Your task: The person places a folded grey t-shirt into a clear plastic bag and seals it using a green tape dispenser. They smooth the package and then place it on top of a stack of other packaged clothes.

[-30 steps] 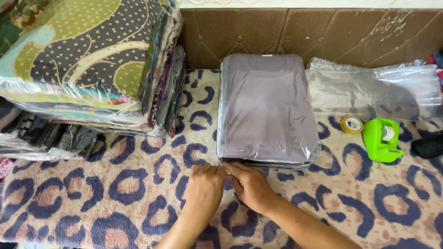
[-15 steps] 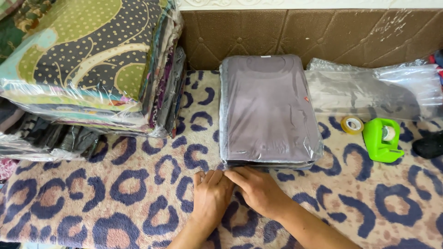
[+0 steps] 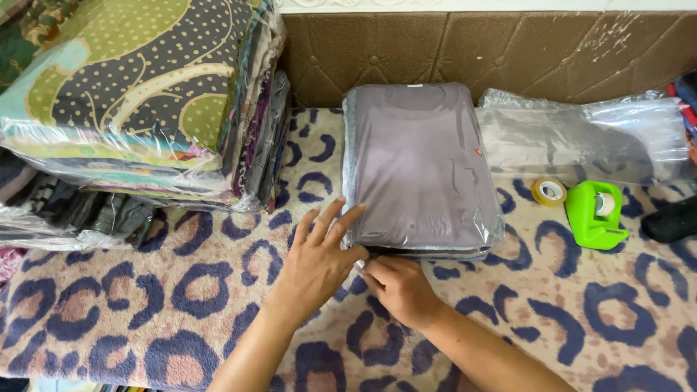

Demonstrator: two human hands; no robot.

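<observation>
A plush rug (image 3: 131, 312) printed with navy and tan leopard spots covers the whole floor. Behind it stands a brown padded wall panel (image 3: 508, 54) with diamond-shaped creases, scuffed white at the right, and a pale strip (image 3: 472, 6) runs along its top edge. The light is even and soft.

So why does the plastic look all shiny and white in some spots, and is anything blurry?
Head view: light glints off the plastic over the folded grey shirt, the clear bags and the wrapped fabric stack, making pale streaks. Both hands, left and right, look sharp, with soft shadows beneath them on the spotted rug. Edges bend slightly from the wide lens.
</observation>
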